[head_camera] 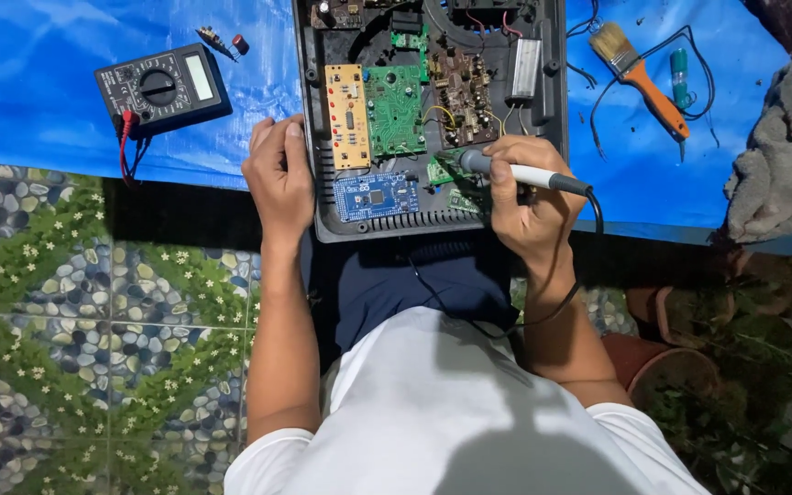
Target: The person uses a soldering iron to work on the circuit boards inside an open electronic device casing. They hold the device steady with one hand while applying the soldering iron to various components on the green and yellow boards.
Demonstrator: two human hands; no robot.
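Right hand [533,206] has a soldering iron [515,172] in a closed pen-style grip — fingers wrapped round the pale handle, tip end pointing toward 10 o'clock onto a small green board [442,170] at the lower right of the open dark plastic casing [318,183]. Iron's black cord [588,266] trails off toward 5 o'clock, over the lap.

Left hand [277,174] sits on the casing's left edge, at 9 o'clock from the iron, fingers curled over the rim, holding nothing loose.

Handling, as I judge it: iron is light and stiff, hold it on the handle only, well back from the metal end. The cord can tug. Casing looks rigid but light, likely slides on the blue tarp [48,82] — brace at the rim, not on the boards. Boards (blue [375,196], tan [347,115], larger green [394,108]) are fragile; wires are thin.

Multimeter [162,90] at 10 o'clock, paintbrush [639,69] at 2 o'clock, both well apart.
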